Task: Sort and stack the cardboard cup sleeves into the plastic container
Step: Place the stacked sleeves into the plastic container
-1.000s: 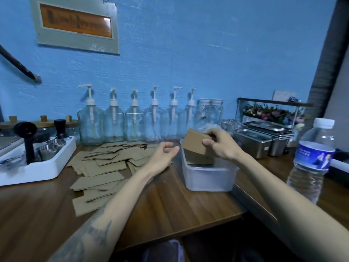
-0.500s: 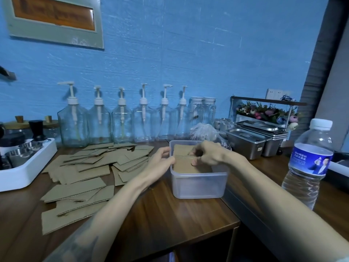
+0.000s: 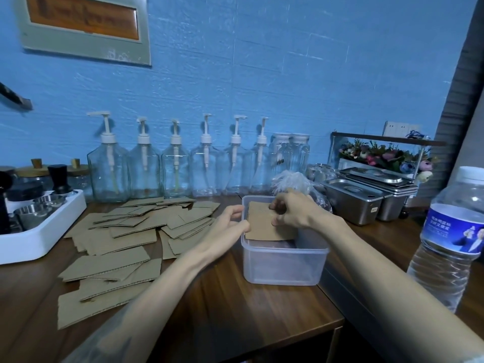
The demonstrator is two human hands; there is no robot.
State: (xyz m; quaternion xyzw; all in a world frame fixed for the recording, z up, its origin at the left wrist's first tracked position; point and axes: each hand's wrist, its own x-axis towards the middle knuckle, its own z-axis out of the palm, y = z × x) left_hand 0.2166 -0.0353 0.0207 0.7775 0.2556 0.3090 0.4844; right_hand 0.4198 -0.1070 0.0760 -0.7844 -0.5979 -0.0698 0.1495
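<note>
A clear plastic container (image 3: 284, 265) stands open on the wooden table, with flat brown cup sleeves (image 3: 264, 226) stacked inside it. To its left, many loose sleeves (image 3: 125, 239) lie scattered and overlapping.

Two bare forearms and hands, no sleeves

The left hand (image 3: 225, 226) and right hand (image 3: 296, 213) wear no gloves, rings, watch or wristband; both forearms are uncovered to the frame's lower edge, and the left forearm carries a faint dark tattoo-like marking.
</note>
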